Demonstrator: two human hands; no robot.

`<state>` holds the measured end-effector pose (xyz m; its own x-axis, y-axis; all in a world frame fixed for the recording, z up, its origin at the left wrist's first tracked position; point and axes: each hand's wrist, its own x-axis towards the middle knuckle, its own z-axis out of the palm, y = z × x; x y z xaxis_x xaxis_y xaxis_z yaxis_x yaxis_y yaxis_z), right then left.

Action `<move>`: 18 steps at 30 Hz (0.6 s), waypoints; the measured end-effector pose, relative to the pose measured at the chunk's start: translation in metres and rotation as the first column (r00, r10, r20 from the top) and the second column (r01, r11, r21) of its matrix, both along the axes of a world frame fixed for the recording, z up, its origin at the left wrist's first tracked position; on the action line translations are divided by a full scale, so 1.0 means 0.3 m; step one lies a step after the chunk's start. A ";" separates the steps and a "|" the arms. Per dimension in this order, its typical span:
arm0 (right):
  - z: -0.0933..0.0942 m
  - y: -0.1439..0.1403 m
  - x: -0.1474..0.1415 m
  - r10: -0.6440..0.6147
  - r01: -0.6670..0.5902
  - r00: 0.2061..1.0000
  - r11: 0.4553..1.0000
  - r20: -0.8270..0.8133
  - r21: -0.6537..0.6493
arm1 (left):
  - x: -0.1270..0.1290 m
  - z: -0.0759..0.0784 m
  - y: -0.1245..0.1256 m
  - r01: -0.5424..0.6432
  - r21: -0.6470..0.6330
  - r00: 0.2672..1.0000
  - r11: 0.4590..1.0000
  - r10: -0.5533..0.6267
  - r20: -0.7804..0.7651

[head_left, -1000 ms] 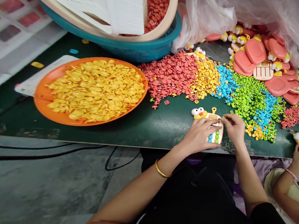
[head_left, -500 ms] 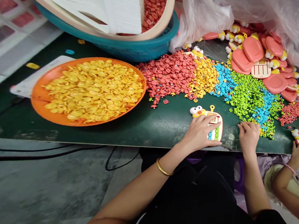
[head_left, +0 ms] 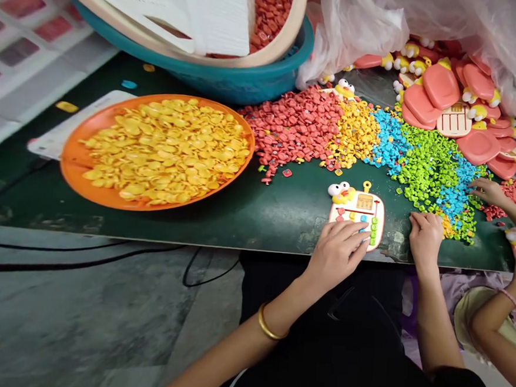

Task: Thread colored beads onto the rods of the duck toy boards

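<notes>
A cream duck-faced toy calculator lies near the front edge of the dark green table. My left hand rests its fingertips on the toy's lower edge and holds it down. My right hand lies palm down to the right of the toy. Its curled fingers touch the small yellow buttons at the rim of the green button pile. Whether a button sits under those fingers is hidden.
Red, yellow and blue button piles lie behind the toy. An orange tray of yellow discs stands at the left, stacked basins behind it. Pink toy shells spill from a plastic bag. Another person's hand reaches in from the right.
My left hand slid back from the top of the toy to its lower edge. My right hand left the toy and moved right to the button piles. Another person's hand reached into the piles.
</notes>
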<state>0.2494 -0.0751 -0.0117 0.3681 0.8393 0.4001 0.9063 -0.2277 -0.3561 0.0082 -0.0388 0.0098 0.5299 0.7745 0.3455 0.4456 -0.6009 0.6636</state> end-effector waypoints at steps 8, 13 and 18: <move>0.164 -0.020 -0.181 0.337 -0.305 0.656 0.937 -0.675 0.171 | 0.022 0.089 -0.010 0.065 -0.354 0.937 0.933 0.065 0.344; 0.189 -0.052 -0.289 0.427 -0.300 0.665 0.904 -0.613 0.305 | 0.041 0.122 -0.007 0.173 -0.647 0.892 0.743 0.161 0.423; 0.195 -0.025 -0.236 0.530 -0.485 0.706 0.845 -0.470 0.224 | 0.053 0.116 0.032 0.124 -0.678 0.942 0.725 0.130 0.311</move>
<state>0.1786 -0.0826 0.0469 0.0593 0.9322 0.3569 0.5664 0.2630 -0.7810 0.0242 -0.0291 0.0445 0.4866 0.8639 -0.1297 0.1371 0.0711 0.9880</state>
